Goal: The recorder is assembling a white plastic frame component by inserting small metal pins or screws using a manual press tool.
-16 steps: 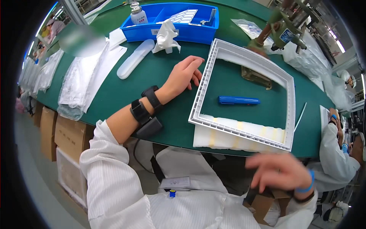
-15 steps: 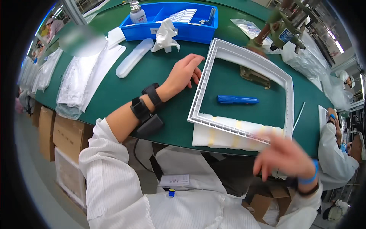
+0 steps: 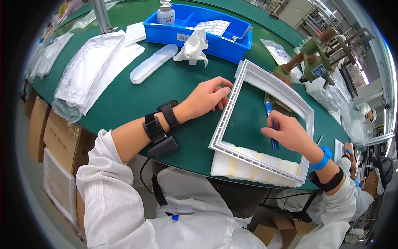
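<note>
Now pinching the pen [image 3: 274, 143] with fingers of the right hand [image 3: 291, 133], turning it from crosswise over the frame's [image 3: 257, 163] opening, apparently shifting work onto it; resting the left hand [image 3: 202, 99], loosely curled, beside.

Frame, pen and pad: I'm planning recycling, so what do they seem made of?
Frame: probably moulded plastic, satin white; crisp ribs and even cells suggest it.
Pen: likely plastic, smooth blue, judging by its even colour; part is hidden.
Pad: apparently soft foam, matte white; it looks puffy, but fabric is possible.
</note>
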`<state>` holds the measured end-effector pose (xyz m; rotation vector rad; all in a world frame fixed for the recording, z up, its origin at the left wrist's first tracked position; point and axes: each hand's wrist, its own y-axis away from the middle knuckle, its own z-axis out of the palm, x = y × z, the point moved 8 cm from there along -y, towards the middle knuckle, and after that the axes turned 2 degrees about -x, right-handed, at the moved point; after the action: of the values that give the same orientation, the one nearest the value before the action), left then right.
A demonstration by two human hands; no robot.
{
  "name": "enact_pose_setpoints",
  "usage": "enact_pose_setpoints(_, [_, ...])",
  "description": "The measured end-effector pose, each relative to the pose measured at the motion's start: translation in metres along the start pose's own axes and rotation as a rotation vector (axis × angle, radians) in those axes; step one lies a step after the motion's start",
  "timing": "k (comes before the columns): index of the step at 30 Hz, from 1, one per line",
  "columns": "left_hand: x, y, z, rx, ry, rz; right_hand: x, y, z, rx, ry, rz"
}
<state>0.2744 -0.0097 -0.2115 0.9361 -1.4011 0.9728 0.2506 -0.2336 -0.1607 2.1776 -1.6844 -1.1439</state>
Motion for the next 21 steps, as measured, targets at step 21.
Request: enact_pose_setpoints(21, [0.007,0.0,0.003,0.01,-0.028,0.051,-0.055,-0.032,-0.02,0.033,0.019,-0.394])
